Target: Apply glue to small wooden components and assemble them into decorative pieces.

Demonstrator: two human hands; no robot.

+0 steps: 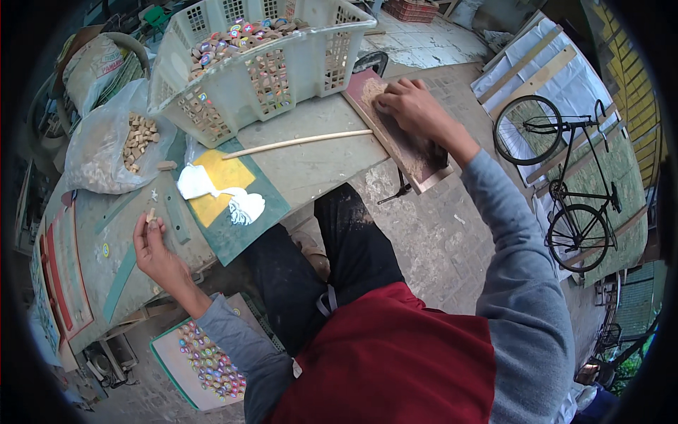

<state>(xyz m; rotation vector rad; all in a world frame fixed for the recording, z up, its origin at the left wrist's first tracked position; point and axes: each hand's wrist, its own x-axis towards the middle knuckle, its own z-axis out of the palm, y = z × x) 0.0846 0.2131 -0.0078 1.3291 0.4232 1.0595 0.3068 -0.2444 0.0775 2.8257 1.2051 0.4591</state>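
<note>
My left hand [159,254] pinches a small wooden block [151,215] upright between thumb and fingertips, above the table's left part. To the right, my right hand [417,109] has its fingers curled down onto a shallow reddish wooden tray [420,185] strewn with sawdust [373,90]. What those fingers hold, if anything, is hidden. Between the hands lies a green mat [265,212] with a yellow sheet [224,169] on it. Thick white glue-like patches [196,182] spread over both. A thin wooden stick [304,143] reaches from the yellow sheet to the tray.
A pale plastic crate [258,88] of small labelled wooden pieces stands behind the mat. Beside it sits a clear bag [95,159] of wooden blocks [139,141]. Below the table, a board [169,353] carries many colourful round pieces [212,360]. A bicycle [565,184] is at right.
</note>
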